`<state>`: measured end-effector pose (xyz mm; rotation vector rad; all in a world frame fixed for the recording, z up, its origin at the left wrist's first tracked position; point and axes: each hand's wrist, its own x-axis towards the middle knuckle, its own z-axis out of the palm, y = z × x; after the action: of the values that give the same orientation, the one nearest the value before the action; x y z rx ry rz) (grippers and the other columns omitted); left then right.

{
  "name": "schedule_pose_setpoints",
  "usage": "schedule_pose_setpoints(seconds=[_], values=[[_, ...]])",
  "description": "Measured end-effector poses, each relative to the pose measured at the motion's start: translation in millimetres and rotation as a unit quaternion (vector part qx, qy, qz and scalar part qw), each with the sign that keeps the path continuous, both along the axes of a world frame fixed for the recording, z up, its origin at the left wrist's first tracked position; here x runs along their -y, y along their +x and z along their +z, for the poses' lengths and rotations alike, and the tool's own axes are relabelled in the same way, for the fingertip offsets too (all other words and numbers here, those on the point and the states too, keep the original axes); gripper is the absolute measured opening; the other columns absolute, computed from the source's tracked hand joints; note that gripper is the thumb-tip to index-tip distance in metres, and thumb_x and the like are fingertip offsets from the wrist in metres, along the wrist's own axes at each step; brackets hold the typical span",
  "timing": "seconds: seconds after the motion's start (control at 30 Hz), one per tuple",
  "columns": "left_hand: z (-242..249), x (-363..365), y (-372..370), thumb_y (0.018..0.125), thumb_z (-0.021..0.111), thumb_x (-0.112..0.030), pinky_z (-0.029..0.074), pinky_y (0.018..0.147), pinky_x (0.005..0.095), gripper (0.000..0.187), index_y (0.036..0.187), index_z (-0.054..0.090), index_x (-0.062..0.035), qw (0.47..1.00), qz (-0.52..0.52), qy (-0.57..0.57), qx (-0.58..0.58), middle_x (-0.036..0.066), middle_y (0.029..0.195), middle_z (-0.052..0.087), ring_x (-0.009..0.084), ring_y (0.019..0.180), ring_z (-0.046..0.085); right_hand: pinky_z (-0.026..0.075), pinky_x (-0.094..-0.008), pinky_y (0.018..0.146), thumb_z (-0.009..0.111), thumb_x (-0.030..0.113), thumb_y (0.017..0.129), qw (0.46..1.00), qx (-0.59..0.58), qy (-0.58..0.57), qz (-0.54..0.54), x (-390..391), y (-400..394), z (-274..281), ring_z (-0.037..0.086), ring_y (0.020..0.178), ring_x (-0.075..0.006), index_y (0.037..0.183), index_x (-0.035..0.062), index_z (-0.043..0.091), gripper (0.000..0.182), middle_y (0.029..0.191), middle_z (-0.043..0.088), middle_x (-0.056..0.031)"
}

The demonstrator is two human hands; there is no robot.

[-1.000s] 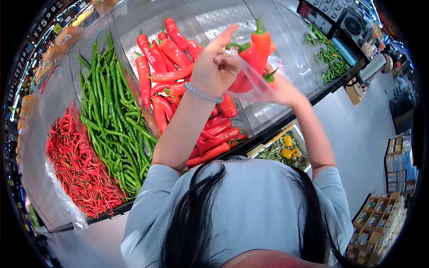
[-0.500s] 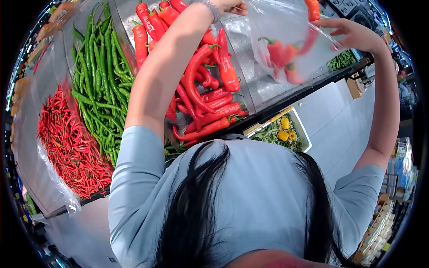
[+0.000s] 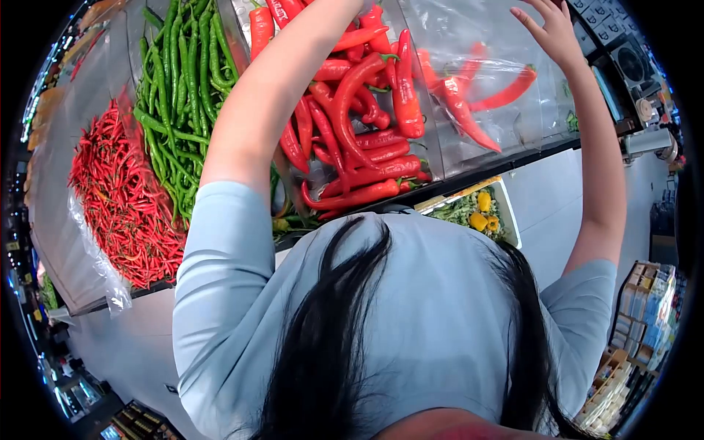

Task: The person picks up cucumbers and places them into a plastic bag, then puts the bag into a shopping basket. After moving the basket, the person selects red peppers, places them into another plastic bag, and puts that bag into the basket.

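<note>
My left forearm [image 3: 282,88] reaches over the red peppers and leaves the frame at the top, so my left hand is out of sight. My right hand [image 3: 555,33] is at the upper right with its thumb stretched out and fingers apart; the fingertips are partly cut off by the top edge. Below and left of it, a clear plastic bag [image 3: 539,114] lies on the metal display with several long red peppers [image 3: 463,110] inside. Beside the bag is a pile of large red peppers [image 3: 367,158].
Long green peppers [image 3: 192,81] and small red chilies [image 3: 128,205] fill sections on the left. Transparent dividers [image 3: 422,88] separate the sections. A white box [image 3: 508,213] with yellow peppers and greens stands below the display's front edge. Stocked shelves [image 3: 645,312] are at the right.
The bag of peppers has come down from the air onto the display. My right hand has moved up and away from a red pepper it was touching. My left hand has left the view.
</note>
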<state>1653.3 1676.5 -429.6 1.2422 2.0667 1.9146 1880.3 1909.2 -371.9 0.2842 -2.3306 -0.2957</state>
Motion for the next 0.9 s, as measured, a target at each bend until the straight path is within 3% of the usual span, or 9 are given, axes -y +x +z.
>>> schedule_pose_setpoints(seconds=[0.07,0.13,0.2,0.3,0.53,0.63,0.77,0.8,0.9], values=[[-5.1,58.4,44.8,0.085,0.062,-0.029,0.051,0.059,0.0320,0.036,0.108,0.055,-0.0022,0.972,-0.031,-0.130,-0.193,0.006,0.074,0.060,0.0170,0.058,0.059,0.029,-0.0420,0.106,0.058,0.040,0.089,0.967,0.021,-0.253,0.015,-3.3,-3.9,-41.2,0.052,0.115,-0.0280,0.114,0.0042,0.061,0.044,0.113,0.061,-0.0150],[-14.7,108.9,88.9,0.085,0.061,-0.033,0.051,0.057,0.0307,0.039,0.107,0.056,-0.0016,0.896,-0.002,-0.304,-0.324,0.006,0.070,0.061,0.0161,0.053,0.058,0.029,-0.0431,0.106,0.067,0.036,0.083,0.960,-0.009,-0.274,-0.061,7.3,7.7,-106.7,0.038,0.128,-0.0336,0.128,0.0060,0.049,0.058,0.131,0.046,-0.0222],[-19.1,139.0,134.7,0.074,0.067,-0.051,0.052,0.062,0.0382,0.052,0.092,0.057,-0.0029,0.801,0.141,-0.489,-0.315,0.013,0.075,0.065,0.0271,0.065,0.065,0.027,-0.0457,0.107,0.068,0.041,0.081,0.938,-0.017,-0.330,-0.104,24.3,25.4,-167.0,0.024,0.134,-0.0410,0.137,0.0057,0.037,0.074,0.141,0.026,-0.0290],[-52.3,151.9,145.5,0.076,0.061,-0.056,0.052,0.063,0.0424,0.051,0.089,0.059,-0.0064,0.779,0.216,-0.549,-0.215,0.012,0.070,0.065,0.0315,0.068,0.065,0.024,-0.0467,0.108,0.068,0.030,0.083,0.911,-0.033,-0.399,-0.102,87.3,51.0,-190.3,0.024,0.134,-0.0401,0.136,0.0040,0.036,0.068,0.142,0.024,-0.0278],[-23.7,166.0,165.7,0.083,0.058,-0.044,0.050,0.066,0.0430,0.040,0.084,0.064,-0.0051,0.863,0.251,-0.423,-0.112,0.018,0.074,0.065,0.0328,0.072,0.065,0.034,-0.0406,0.102,0.064,0.009,0.081,0.851,-0.008,-0.524,-0.015,170.6,69.0,-197.4,0.040,0.123,-0.0329,0.123,0.0049,0.051,0.044,0.132,0.040,-0.0170],[-12.9,190.9,147.9,0.092,0.056,-0.022,0.050,0.069,0.0349,0.023,0.102,0.060,-0.0014,0.978,0.124,-0.055,0.159,0.007,0.086,0.066,0.0209,0.075,0.063,0.032,-0.0429,0.101,0.065,0.008,0.079,0.890,0.024,-0.453,0.042,186.7,73.8,-191.1,0.046,0.116,-0.0324,0.116,0.0063,0.055,0.038,0.121,0.049,-0.0149],[-9.5,215.5,110.8,0.093,0.054,-0.020,0.042,0.059,0.0262,0.017,0.083,0.047,-0.0081,0.880,-0.083,0.342,0.319,-0.003,0.068,0.039,0.0105,0.065,0.042,0.035,-0.0400,0.094,0.067,0.012,0.077,0.917,0.082,-0.377,0.097,207.8,60.9,-167.4,0.052,0.104,-0.0279,0.113,0.0080,0.057,0.037,0.108,0.056,-0.0112],[-5.0,222.6,94.8,0.089,0.060,-0.015,0.041,0.053,0.0258,0.015,0.082,0.048,-0.0095,0.870,-0.135,0.322,0.348,-0.002,0.068,0.044,0.0099,0.064,0.047,0.036,-0.0386,0.092,0.068,0.014,0.077,0.926,0.100,-0.351,0.099,214.3,53.6,-159.1,0.054,0.102,-0.0267,0.113,0.0083,0.058,0.038,0.106,0.057,-0.0104],[23.4,217.8,32.2,0.085,0.065,-0.015,0.044,0.056,0.0270,0.016,0.089,0.052,-0.0084,0.931,0.007,0.099,0.352,-0.002,0.069,0.050,0.0109,0.064,0.050,0.036,-0.0371,0.083,0.074,0.027,0.072,0.943,0.191,-0.272,0.020,232.3,28.9,-139.6,0.057,0.094,-0.0218,0.122,0.0114,0.052,0.056,0.097,0.061,-0.0066]])
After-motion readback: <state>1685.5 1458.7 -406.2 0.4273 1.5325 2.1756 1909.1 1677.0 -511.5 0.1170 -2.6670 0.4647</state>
